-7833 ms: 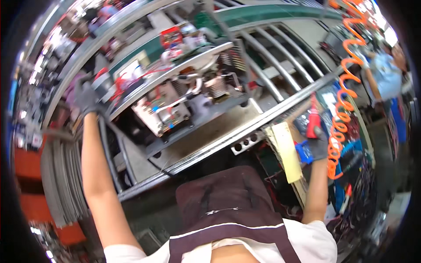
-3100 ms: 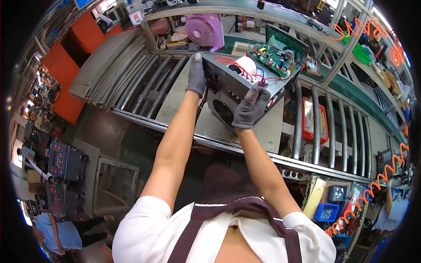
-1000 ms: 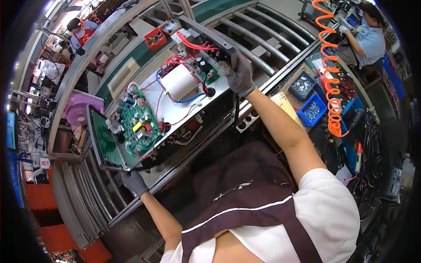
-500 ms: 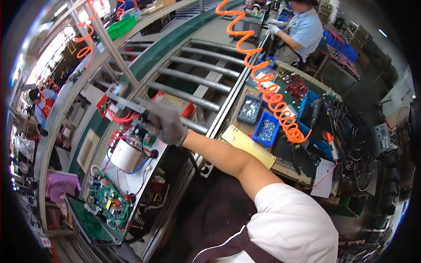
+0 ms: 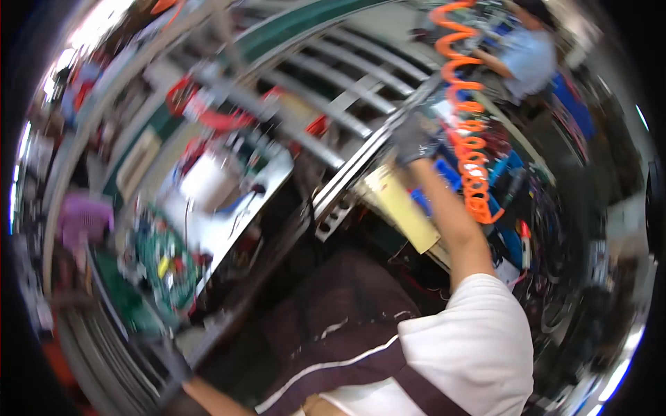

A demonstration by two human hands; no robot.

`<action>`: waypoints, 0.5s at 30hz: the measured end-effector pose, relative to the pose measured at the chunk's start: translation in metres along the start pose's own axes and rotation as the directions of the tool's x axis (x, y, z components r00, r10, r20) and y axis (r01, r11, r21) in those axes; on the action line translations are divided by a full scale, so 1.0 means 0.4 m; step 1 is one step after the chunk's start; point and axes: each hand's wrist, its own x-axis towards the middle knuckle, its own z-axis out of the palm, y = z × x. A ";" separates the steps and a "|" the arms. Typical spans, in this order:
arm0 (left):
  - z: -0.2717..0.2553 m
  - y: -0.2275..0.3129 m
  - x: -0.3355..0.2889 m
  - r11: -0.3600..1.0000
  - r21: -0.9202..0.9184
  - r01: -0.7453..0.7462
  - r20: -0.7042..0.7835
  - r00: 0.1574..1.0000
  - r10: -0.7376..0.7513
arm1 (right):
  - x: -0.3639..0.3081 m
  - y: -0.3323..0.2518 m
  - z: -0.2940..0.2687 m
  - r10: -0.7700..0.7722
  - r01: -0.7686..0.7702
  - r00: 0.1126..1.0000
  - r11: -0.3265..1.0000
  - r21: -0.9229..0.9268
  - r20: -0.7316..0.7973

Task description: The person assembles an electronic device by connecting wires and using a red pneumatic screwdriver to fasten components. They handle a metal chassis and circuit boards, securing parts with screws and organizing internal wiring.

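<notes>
My right hand (image 5: pixel 415 142), in a dark grey glove, reaches over the parts bench beside the conveyor. It is above the small parts trays, and motion smears its fingers. Partly covered by that arm is a blue tray (image 5: pixel 447 173). My left hand (image 5: pixel 172 366), also gloved, is at the lower corner of an open electrical unit on the conveyor; its fingers are blurred. The unit has a light metal panel (image 5: pixel 260 201), a white cylinder (image 5: pixel 208 182), a green circuit board (image 5: pixel 163 260) and red wires (image 5: pixel 225 119).
A coiled orange air hose (image 5: pixel 461 69) hangs over the bench. A yellow sheet (image 5: pixel 401 211) lies at the bench's near edge, with dark cables (image 5: pixel 548 208) to the right. Metal rollers (image 5: pixel 361 69) lie beyond the unit. A co-worker (image 5: pixel 531 55) is at the far right.
My right hand has left the unit's red wires and swung right to the bench trays. My left hand and forearm show more at the lower left. The whole view has shifted and blurred.
</notes>
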 end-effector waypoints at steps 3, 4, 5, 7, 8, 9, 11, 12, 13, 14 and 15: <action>0.110 -0.009 -0.093 0.976 -0.206 -0.075 -0.420 0.907 -0.019 | -0.075 0.438 -0.023 0.151 -0.115 0.988 0.690 -0.715 -0.013; 0.168 0.176 -0.166 0.937 -0.339 -0.084 -0.521 0.846 -0.112 | -0.080 0.428 -0.035 0.339 -0.262 0.940 0.654 -0.709 -0.034; 0.187 0.135 -0.202 0.944 -0.330 -0.016 -0.511 0.844 -0.164 | -0.089 0.413 -0.062 0.530 -0.401 0.846 0.565 -0.721 -0.054; 0.314 -0.051 -0.283 0.988 -0.097 0.118 -0.478 0.865 -0.150 | -0.095 0.352 -0.111 0.712 -0.486 0.701 0.423 -0.765 -0.052; 0.396 0.071 -0.324 0.786 -0.482 0.387 -0.048 0.884 -0.464 | -0.109 0.322 -0.145 0.740 -0.491 0.670 0.386 -0.781 -0.056; 0.475 0.028 -0.367 0.819 -0.452 0.352 0.221 0.934 -0.279 | -0.116 0.326 -0.144 0.752 -0.514 0.658 0.421 -0.747 -0.029; 0.578 0.121 -0.382 0.991 0.050 0.127 0.647 0.751 -0.129 | -0.118 0.385 -0.133 0.771 -0.548 0.636 0.433 -0.716 -0.021; 0.654 0.099 -0.396 0.995 0.047 0.093 0.713 0.694 -0.099 | -0.112 0.396 -0.121 0.756 -0.548 0.654 0.451 -0.705 -0.024; 0.712 0.132 -0.386 0.994 0.093 0.066 0.780 0.615 -0.114 | -0.115 0.435 -0.117 0.714 -0.503 0.700 0.491 -0.711 -0.002; 0.765 0.159 -0.372 0.997 0.063 0.046 0.815 0.574 -0.078 | -0.117 0.481 -0.117 0.668 -0.459 0.744 0.532 -0.712 0.019; 0.840 0.156 -0.362 0.985 0.154 0.076 0.811 0.560 -0.170 | -0.113 0.516 -0.121 0.643 -0.396 0.764 0.541 -0.742 0.062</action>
